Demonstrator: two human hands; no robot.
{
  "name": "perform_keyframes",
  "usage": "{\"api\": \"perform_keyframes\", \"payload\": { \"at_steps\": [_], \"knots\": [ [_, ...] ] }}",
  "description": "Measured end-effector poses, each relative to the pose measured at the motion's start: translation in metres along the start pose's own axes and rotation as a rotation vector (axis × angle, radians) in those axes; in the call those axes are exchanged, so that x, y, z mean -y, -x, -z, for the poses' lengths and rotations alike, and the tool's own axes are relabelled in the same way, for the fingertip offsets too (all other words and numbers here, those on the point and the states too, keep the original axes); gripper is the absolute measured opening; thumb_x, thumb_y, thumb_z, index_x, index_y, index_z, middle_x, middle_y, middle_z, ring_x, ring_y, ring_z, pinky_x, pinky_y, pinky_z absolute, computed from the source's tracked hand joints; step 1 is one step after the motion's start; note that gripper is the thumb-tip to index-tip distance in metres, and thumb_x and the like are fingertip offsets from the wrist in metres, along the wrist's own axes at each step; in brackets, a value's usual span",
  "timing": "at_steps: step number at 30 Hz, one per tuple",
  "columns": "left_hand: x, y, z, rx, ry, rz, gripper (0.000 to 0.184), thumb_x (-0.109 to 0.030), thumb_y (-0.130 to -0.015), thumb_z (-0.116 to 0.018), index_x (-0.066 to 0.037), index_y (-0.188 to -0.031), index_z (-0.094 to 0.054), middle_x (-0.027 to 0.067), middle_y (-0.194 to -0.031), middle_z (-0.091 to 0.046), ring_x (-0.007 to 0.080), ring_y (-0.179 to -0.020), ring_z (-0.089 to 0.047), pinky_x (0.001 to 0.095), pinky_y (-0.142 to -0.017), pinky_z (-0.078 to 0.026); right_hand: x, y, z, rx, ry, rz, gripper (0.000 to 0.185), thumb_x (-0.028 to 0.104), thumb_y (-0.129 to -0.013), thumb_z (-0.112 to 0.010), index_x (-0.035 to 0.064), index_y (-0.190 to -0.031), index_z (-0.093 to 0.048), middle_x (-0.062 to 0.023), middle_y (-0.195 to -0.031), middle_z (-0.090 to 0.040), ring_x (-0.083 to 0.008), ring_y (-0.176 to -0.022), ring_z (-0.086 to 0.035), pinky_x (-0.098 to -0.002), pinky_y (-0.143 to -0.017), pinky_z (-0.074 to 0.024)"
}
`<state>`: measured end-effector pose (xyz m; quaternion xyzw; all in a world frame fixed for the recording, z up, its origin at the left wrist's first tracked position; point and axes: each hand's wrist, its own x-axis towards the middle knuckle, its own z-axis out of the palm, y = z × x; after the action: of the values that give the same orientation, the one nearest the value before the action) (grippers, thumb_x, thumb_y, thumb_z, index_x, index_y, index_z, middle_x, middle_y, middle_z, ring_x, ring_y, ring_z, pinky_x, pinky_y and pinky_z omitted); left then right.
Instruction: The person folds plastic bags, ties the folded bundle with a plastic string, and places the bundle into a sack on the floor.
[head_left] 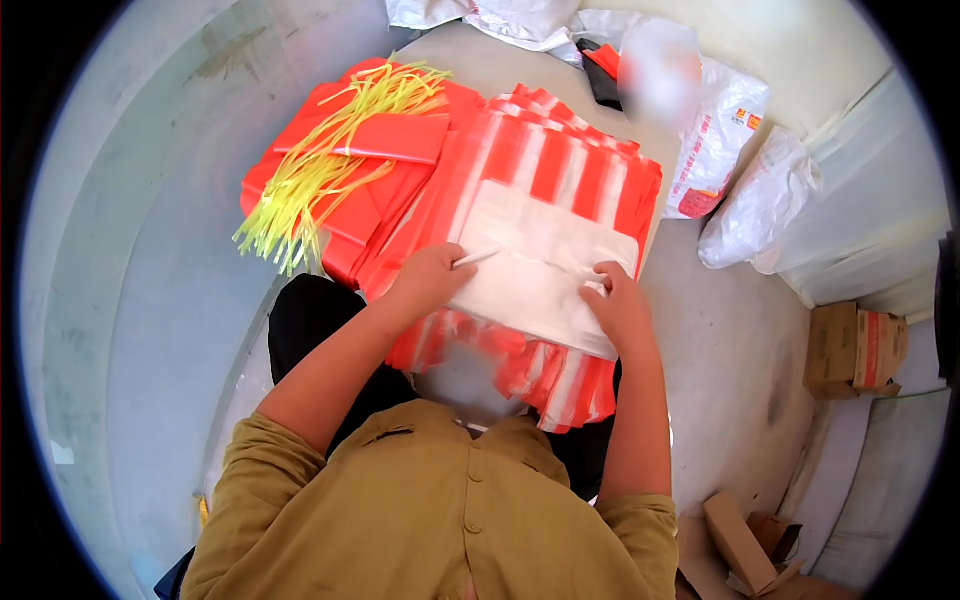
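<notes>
The left hand (425, 280) and right hand (620, 308) pinch opposite sides of a white sheet (540, 265) over striped plastic (552, 165), where gentle, even tension would best smooth creases.

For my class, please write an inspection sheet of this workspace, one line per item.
Surface: pale work surface, largely covered.
Job's things: white sheet lying over striped red-and-white plastic; folded red plastic alongside, with yellow strips across it.
Clutter: white plastic bags beyond the stack; cardboard pieces at lower right.
Grippers: bare hands; left hand pinches the sheet's left part, right hand its right edge.
Cables: nothing seen.
Surroundings: cardboard boxes at right, near pale hanging material.
</notes>
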<state>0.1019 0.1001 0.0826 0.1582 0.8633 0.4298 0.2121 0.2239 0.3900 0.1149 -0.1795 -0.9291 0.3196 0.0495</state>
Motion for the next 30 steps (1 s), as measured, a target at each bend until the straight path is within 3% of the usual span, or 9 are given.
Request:
{"api": "perform_keyframes", "payload": {
  "at_steps": [3,6,9,11,14,17,20,27,30],
  "knots": [
    [-0.001,0.005,-0.004,-0.072,-0.023,-0.058,0.027,-0.026,-0.095,-0.067,-0.001,-0.106,-0.070,0.0137,-0.088,-0.071,0.0230,-0.081,-0.068,0.0374,-0.074,-0.052,-0.024,0.024,-0.009,-0.162,-0.038,0.047,0.041,0.017,-0.084,-0.076,0.0051,-0.122,-0.065,-0.0172,-0.118,-0.068,-0.0361,-0.104,-0.066,-0.0442,-0.092,-0.0524],
    [0.001,0.007,-0.009,-0.104,0.012,-0.065,0.027,-0.025,-0.094,-0.065,-0.002,-0.109,-0.066,0.0178,-0.092,-0.071,0.0303,-0.087,-0.070,0.0419,-0.077,-0.054,-0.054,0.049,-0.018,-0.375,0.278,0.563,0.043,0.014,-0.081,-0.076,0.0075,-0.122,-0.065,-0.0152,-0.130,-0.065,-0.0373,-0.114,-0.063,-0.0495,-0.099,-0.0489],
    [-0.001,0.012,-0.009,-0.105,0.113,0.001,0.030,-0.021,-0.092,-0.067,-0.004,-0.116,-0.062,0.0176,-0.095,-0.071,0.0305,-0.090,-0.069,0.0410,-0.079,-0.053,-0.013,0.079,-0.012,-0.213,0.269,0.611,0.045,0.008,-0.079,-0.074,0.0080,-0.123,-0.066,-0.0134,-0.136,-0.062,-0.0395,-0.125,-0.056,-0.0521,-0.106,-0.0446],
    [-0.010,0.020,-0.004,-0.104,0.133,0.016,0.035,-0.019,-0.091,-0.069,-0.006,-0.123,-0.061,0.0179,-0.098,-0.070,0.0309,-0.095,-0.069,0.0396,-0.083,-0.054,-0.011,0.083,-0.013,-0.165,0.324,0.571,0.050,0.011,-0.079,-0.076,0.0099,-0.127,-0.064,-0.0132,-0.143,-0.057,-0.0389,-0.133,-0.051,-0.0552,-0.110,-0.0414],
    [-0.011,0.036,-0.005,-0.120,0.109,-0.072,0.048,-0.018,-0.087,-0.074,-0.009,-0.132,-0.060,0.0208,-0.122,-0.065,0.0347,-0.107,-0.068,0.0391,-0.092,-0.054,-0.005,0.082,-0.012,-0.109,0.344,0.514,0.054,0.012,-0.078,-0.076,0.0106,-0.131,-0.064,-0.0122,-0.150,-0.053,-0.0381,-0.140,-0.046,-0.0552,-0.114,-0.0380],
    [-0.011,0.057,-0.007,-0.214,-0.323,-0.348,0.063,-0.016,-0.080,-0.079,-0.013,-0.140,-0.059,0.0225,-0.148,-0.048,0.0399,-0.117,-0.064,0.0415,-0.100,-0.053,-0.003,0.081,-0.014,-0.093,0.357,0.490,0.055,0.012,-0.078,-0.075,0.0115,-0.132,-0.064,-0.0115,-0.152,-0.052,-0.0375,-0.142,-0.044,-0.0541,-0.115,-0.0371],
    [-0.026,0.069,-0.006,-0.106,-0.434,-0.355,0.069,-0.005,-0.073,-0.079,-0.018,-0.138,-0.062,0.0231,-0.160,-0.031,0.0428,-0.114,-0.064,0.0451,-0.098,-0.054,-0.003,0.080,-0.015,-0.095,0.385,0.499,0.054,0.011,-0.080,-0.074,0.0125,-0.133,-0.063,-0.0113,-0.152,-0.052,-0.0374,-0.142,-0.045,-0.0537,-0.115,-0.0372],
    [-0.020,0.061,-0.008,-0.155,-0.589,-0.477,0.056,-0.010,-0.070,-0.079,-0.014,-0.125,-0.070,0.0170,-0.150,-0.050,0.0392,-0.120,-0.062,0.0471,-0.099,-0.052,0.001,0.080,0.003,-0.019,0.492,0.530,0.043,0.011,-0.090,-0.063,0.0110,-0.133,-0.064,-0.0142,-0.149,-0.055,-0.0386,-0.140,-0.048,-0.0534,-0.115,-0.0376],
    [-0.019,0.061,0.004,-0.170,-0.578,-0.597,0.045,-0.008,-0.072,-0.078,-0.011,-0.116,-0.072,0.0129,-0.137,-0.062,0.0377,-0.118,-0.062,0.0477,-0.098,-0.052,0.012,0.083,0.023,0.006,0.444,0.530,0.037,0.009,-0.088,-0.065,0.0088,-0.125,-0.068,-0.0136,-0.136,-0.064,-0.0357,-0.127,-0.057,-0.0460,-0.107,-0.0468]
  ]
}}
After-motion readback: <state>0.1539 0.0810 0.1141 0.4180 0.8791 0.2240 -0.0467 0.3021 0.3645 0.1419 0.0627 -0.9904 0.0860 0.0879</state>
